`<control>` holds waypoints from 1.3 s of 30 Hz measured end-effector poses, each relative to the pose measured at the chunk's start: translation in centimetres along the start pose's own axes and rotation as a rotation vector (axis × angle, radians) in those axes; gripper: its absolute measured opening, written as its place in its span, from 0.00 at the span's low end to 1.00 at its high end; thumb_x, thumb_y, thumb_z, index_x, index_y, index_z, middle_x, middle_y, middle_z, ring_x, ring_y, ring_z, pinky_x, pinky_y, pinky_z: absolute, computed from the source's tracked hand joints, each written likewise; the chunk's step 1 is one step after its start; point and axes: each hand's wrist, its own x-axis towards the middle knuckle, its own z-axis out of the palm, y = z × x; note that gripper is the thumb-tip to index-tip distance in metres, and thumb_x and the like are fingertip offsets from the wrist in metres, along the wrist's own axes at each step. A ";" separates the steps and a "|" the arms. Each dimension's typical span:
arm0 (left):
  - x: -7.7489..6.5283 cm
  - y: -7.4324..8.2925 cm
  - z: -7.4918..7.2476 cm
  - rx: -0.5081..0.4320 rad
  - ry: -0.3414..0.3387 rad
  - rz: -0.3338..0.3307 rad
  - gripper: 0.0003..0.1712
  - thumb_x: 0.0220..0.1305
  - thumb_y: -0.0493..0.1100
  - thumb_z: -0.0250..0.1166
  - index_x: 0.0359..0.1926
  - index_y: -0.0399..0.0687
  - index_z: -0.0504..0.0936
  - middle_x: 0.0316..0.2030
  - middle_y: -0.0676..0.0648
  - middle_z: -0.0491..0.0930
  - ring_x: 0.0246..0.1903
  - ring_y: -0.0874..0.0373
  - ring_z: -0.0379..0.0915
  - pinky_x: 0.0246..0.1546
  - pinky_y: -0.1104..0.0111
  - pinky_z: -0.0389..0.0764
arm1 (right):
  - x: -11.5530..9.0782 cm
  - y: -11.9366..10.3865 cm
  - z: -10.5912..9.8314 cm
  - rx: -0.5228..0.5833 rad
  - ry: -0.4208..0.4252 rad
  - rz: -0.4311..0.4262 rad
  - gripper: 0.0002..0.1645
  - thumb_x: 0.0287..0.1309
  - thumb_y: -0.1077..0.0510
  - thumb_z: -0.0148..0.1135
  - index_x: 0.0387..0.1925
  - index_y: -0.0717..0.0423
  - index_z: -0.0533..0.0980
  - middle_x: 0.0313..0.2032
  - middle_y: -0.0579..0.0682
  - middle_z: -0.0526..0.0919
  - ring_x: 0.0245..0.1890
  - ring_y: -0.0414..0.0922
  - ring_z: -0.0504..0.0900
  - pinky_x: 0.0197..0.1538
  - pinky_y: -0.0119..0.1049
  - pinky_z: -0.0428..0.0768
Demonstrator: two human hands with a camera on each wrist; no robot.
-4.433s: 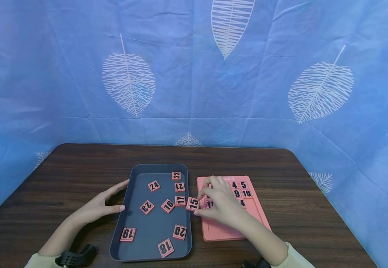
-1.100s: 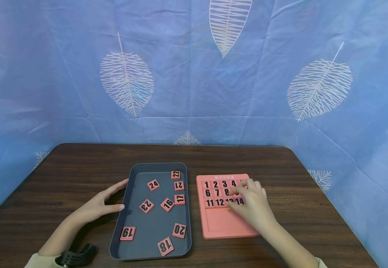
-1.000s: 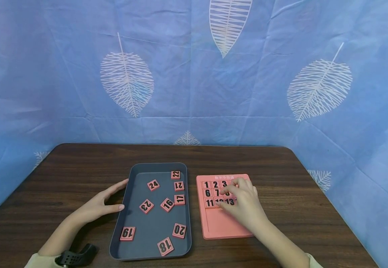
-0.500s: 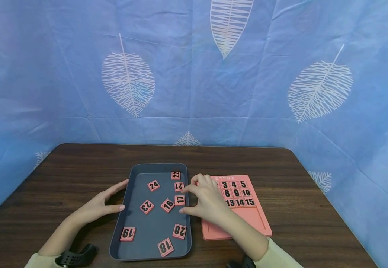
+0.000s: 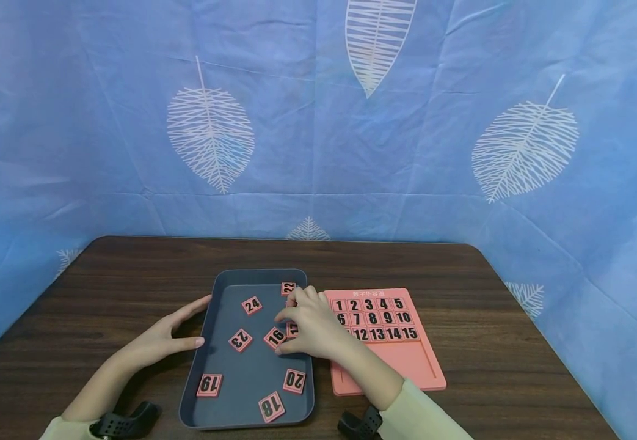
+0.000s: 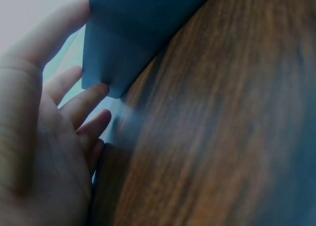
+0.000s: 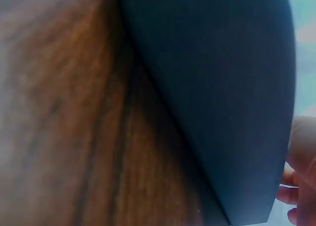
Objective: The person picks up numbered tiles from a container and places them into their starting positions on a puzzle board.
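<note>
My right hand [image 5: 317, 325] hovers over the right side of a dark grey tray [image 5: 236, 363] in the head view. Its thumb and index finger are spread at a pink number tile marked 16 [image 5: 274, 338], thumb by the lower corner, index above; contact is unclear. It partly covers the 17 tile [image 5: 292, 330] and hides the 21 tile. My left hand [image 5: 159, 342] lies at the tray's left edge, thumb and fingers extended against the rim. To the right lies a pink number board [image 5: 400, 360] with tiles in three rows, up to the 15 tile [image 5: 409, 333].
Also in the tray are tiles 24 [image 5: 251, 305], 23 [image 5: 240, 340], 19 [image 5: 209, 385], 18 [image 5: 271, 407], 20 [image 5: 294, 381] and 22 [image 5: 287, 288]. A dark wood table [image 5: 488, 342] carries everything. Behind it hangs a blue leaf-patterned cloth [image 5: 307, 122].
The 15 tile, earlier pinched in my right hand, now sits at the end of the board's third row. My right hand has moved left to the tray. My left hand stays put.
</note>
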 end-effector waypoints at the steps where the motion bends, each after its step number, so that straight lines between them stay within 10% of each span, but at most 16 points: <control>1: 0.0 0.0 0.0 -0.001 -0.001 0.000 0.43 0.64 0.43 0.65 0.75 0.51 0.53 0.71 0.36 0.50 0.68 0.31 0.42 0.53 0.29 0.51 | 0.1 0.0 0.1 -0.004 -0.005 0.000 0.29 0.36 0.34 0.77 0.41 0.42 0.85 0.41 0.42 0.66 0.38 0.42 0.58 0.39 0.37 0.55; 16: 0.0 0.1 0.0 -0.001 -0.001 -0.007 0.43 0.64 0.44 0.65 0.75 0.53 0.53 0.72 0.37 0.50 0.68 0.32 0.42 0.54 0.29 0.51 | 1.1 -0.5 0.4 -0.073 -0.084 0.030 0.24 0.37 0.33 0.75 0.37 0.37 0.85 0.39 0.42 0.66 0.38 0.42 0.57 0.38 0.38 0.54; 39: 0.0 0.0 0.0 -0.005 -0.003 -0.014 0.43 0.64 0.44 0.65 0.75 0.53 0.53 0.72 0.36 0.50 0.68 0.31 0.41 0.53 0.28 0.50 | -3.1 0.4 -4.5 0.024 0.170 0.227 0.21 0.34 0.37 0.79 0.31 0.41 0.84 0.38 0.42 0.66 0.40 0.45 0.60 0.40 0.43 0.57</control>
